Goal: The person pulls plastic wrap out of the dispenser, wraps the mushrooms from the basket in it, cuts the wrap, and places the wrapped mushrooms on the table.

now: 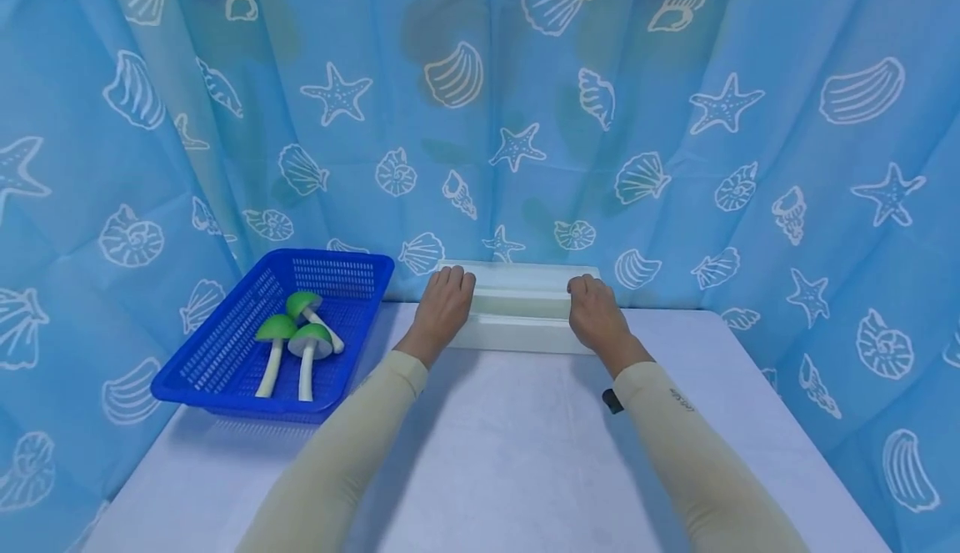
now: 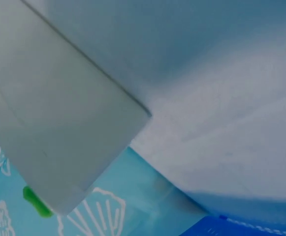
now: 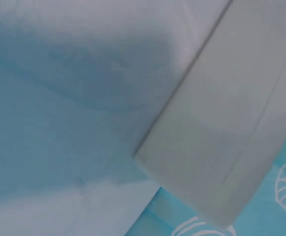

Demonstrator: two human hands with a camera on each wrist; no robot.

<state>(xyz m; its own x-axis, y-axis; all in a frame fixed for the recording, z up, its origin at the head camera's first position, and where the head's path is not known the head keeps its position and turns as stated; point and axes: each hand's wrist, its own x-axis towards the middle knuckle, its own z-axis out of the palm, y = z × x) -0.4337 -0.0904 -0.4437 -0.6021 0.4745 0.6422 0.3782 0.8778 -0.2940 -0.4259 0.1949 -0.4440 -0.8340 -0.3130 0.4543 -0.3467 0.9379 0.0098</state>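
A long white box (image 1: 517, 336) stands at the far edge of the table, its long side facing me. A pale recess runs along its top between my hands, and a raised white panel shows behind it. My left hand (image 1: 444, 307) grips the upper edge near the box's left end, fingers curled. At the other end my right hand (image 1: 597, 307) holds the same edge in a similar way. Both wrist views show the box's flat front wall (image 2: 69, 113) and a lower corner but no fingers. A small green patch (image 2: 37, 201) peeks from behind the box in the left wrist view.
On the left of the table sits a blue plastic basket (image 1: 367, 303) holding three green-capped toy mushrooms (image 1: 273, 340) with white stems. A white cloth covers the table (image 1: 510, 453). Blue curtain (image 1: 517, 94) with shell and starfish prints hangs behind and along both sides.
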